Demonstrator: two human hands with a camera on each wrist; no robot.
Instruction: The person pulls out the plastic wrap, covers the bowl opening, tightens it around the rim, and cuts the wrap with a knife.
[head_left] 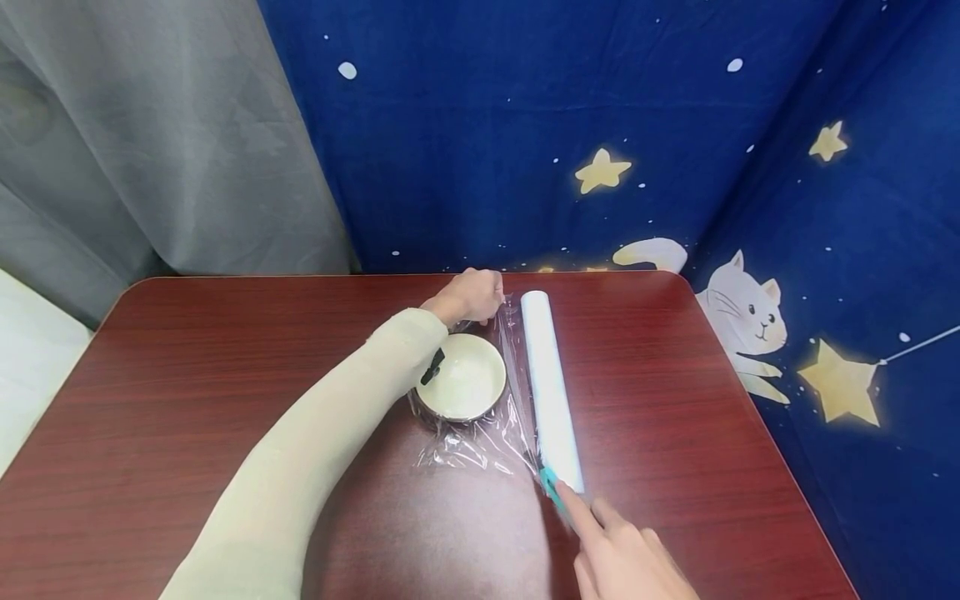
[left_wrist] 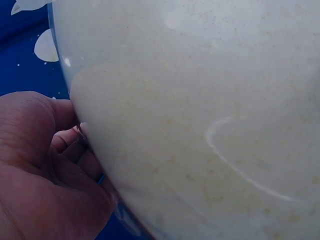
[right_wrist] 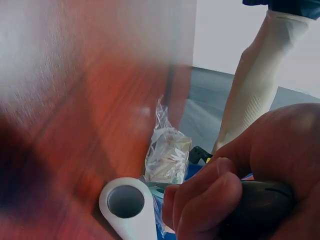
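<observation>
A cream bowl point(head_left: 468, 379) stands mid-table under a sheet of clear cling film point(head_left: 480, 446). Beyond its far rim my left hand point(head_left: 474, 293) has its fingers curled, pinching the film's far edge; in the left wrist view that hand point(left_wrist: 55, 160) sits beside the film-covered bowl point(left_wrist: 190, 135). To the right lies a white roll of cling film point(head_left: 551, 392), the film stretching from it to the bowl. My right hand point(head_left: 626, 550) grips a teal utility knife point(head_left: 551, 485) at the roll's near end. Its dark handle end point(right_wrist: 260, 210) shows in the right wrist view; the blade is unclear.
The dark red table point(head_left: 225, 375) runs out to both sides. Behind its far edge hang a grey curtain point(head_left: 180, 150) and a blue starry curtain point(head_left: 487, 150). My left sleeve point(head_left: 300, 467) crosses the table's near left part.
</observation>
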